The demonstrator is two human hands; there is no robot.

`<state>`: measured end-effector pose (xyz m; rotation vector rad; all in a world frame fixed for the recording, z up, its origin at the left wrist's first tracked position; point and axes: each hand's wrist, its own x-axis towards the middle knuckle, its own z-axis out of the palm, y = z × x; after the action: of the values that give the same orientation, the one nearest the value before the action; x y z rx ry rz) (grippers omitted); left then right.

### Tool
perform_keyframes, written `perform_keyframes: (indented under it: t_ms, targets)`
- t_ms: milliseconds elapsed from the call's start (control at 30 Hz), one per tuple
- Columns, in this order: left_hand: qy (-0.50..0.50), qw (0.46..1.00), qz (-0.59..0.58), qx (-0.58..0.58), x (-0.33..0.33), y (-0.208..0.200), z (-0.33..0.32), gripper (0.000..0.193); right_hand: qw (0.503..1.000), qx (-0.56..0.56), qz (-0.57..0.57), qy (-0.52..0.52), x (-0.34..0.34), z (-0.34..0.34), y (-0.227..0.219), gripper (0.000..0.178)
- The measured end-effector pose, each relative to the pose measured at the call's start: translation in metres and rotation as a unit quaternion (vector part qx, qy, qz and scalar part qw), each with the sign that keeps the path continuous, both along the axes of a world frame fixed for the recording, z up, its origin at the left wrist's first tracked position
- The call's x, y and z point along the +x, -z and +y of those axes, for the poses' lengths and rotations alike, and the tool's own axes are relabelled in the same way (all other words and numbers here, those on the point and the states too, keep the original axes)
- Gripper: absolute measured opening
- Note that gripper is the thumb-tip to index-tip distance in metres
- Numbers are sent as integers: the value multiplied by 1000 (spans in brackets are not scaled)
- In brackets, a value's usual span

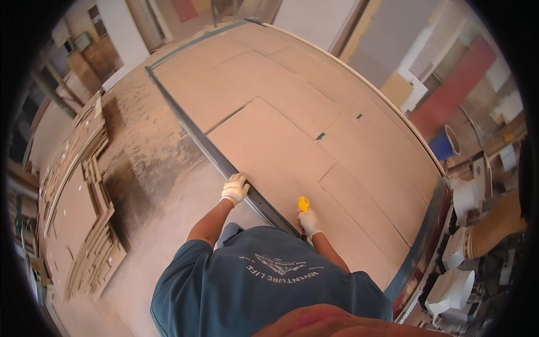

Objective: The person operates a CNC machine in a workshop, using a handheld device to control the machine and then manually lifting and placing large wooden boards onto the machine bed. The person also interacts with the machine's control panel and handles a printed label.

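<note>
Brown board panels [269,132], split by narrow cut lines, cover a long table bordered by a dark edge rail [261,203]. My left hand [236,189], in a white knitted glove with a yellow cuff, lies over that rail with its fingers curled onto it. Farther right and nearer to me, my right hand [310,221], gloved too, is closed around a yellow tool [304,204]. The tool's front end points away from me above the panels; its exact kind is too small to make out. Part of its grip is hidden by the glove.
Stacks of cut brown boards [84,213] lie on the dusty floor [151,185] to the left. White machine parts with a ribbed tan hose [497,224] stand along the right side. A blue bucket [443,145] sits beyond the table's right edge. Large sheets [387,42] lean farther back.
</note>
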<state>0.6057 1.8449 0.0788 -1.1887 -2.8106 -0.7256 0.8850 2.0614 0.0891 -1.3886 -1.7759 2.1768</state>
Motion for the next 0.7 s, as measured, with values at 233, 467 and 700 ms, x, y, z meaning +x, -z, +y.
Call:
perform_keyframes:
  t_ms: [233,467,700]
  targets:
    - [134,988,72,-32,-93,16,18,44,947,58,-46,313,20,-3,4,18]
    - [265,961,78,-5,-138,34,1,40,839,92,-105,526,80,-101,-5,16]
    - [314,949,33,1,-154,37,-7,35,750,83,-182,631,160,-213,-23,11]
